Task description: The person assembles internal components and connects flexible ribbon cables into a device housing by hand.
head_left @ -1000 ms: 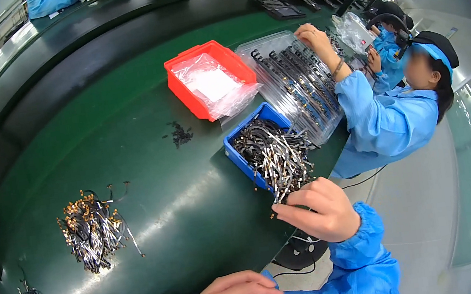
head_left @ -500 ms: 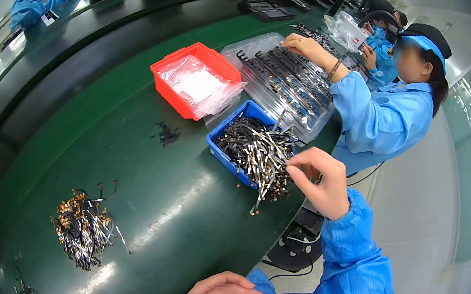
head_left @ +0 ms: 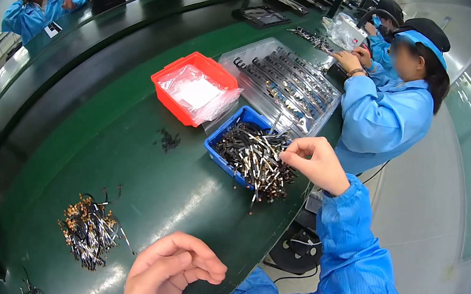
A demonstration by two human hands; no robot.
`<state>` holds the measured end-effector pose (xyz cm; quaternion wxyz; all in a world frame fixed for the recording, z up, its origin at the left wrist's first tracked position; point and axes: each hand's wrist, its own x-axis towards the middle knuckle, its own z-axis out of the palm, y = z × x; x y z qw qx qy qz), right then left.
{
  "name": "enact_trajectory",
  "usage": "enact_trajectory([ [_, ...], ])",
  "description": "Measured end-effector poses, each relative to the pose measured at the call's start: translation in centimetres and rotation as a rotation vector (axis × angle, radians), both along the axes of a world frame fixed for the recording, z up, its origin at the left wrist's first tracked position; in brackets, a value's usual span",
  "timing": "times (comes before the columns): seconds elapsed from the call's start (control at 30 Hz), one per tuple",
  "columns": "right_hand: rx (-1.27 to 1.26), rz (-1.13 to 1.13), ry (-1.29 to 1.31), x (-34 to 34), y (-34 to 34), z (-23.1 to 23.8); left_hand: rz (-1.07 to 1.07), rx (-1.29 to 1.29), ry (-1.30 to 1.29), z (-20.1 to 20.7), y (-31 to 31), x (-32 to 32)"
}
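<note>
Blue bin: small blue plastic bin (head_left: 232, 132) heaped with thin black-and-silver metal-tipped cable pieces (head_left: 255, 159), near the table's front edge; its long axis runs from near-right to far-left, and the pieces spill over its near end.
Table: long dark green table (head_left: 126, 138) carrying everything.
Co-worker: person in a light blue coat (head_left: 391, 116) at the right, hands at the far end of the clear tray.
Clear tray: clear plastic tray (head_left: 310, 121) with rows of dark parts, just beyond the bin.
Red bin: red plastic bin (head_left: 171, 99) lined with a clear bag, touching the tray's left side.
Loose heap: pile of gold-and-silver-tipped pieces (head_left: 87, 228), well left of the blue bin.
Right hand (head_left: 316, 163): over the bin's near end, grip pressed together, thumb and forefinger pinching something too small to tell.
Left hand (head_left: 166, 277): resting at the table's near edge, fingers loosely curled, holding nothing visible.
</note>
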<state>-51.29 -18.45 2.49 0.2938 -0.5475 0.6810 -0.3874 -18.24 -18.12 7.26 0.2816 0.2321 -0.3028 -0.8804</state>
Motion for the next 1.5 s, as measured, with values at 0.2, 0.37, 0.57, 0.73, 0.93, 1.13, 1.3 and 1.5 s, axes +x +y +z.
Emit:
enact_trajectory([
  [0.2, 0.075, 0.317, -0.027, -1.5, -3.3, 3.6, 0.031, 0.049, -0.088, -1.2, 0.7, 1.3],
  [0.37, -0.014, 0.370, 0.374, 1.5, -8.0, 2.5, 0.059, 0.077, -0.080, -2.2, 1.8, 2.9],
  [0.57, -0.167, 0.256, 0.585, 3.4, -7.2, 2.7, 0.275, 0.140, -0.222, -2.2, 4.1, 6.3],
  [0.73, -0.339, 0.604, 0.596, 5.5, -4.6, 2.8, 0.244, 0.187, -0.198, -2.8, 5.4, 8.9],
  [0.93, -0.268, 0.725, 0.675, 4.1, -3.7, 2.9, 0.248, 0.202, -0.154, -3.9, 6.5, 11.0],
  [1.13, -0.246, 0.827, 0.670, 2.8, -3.4, 3.3, 0.281, 0.208, -0.120, -4.4, 7.3, 12.4],
  [1.3, -0.153, 0.865, 0.807, 3.3, -3.2, 4.2, 0.284, 0.219, -0.119, -4.6, 7.5, 13.1],
  [1.5, -0.320, 0.572, 0.764, 6.6, -0.7, 5.3, 0.336, 0.216, -0.114, -6.1, 8.2, 13.9],
])
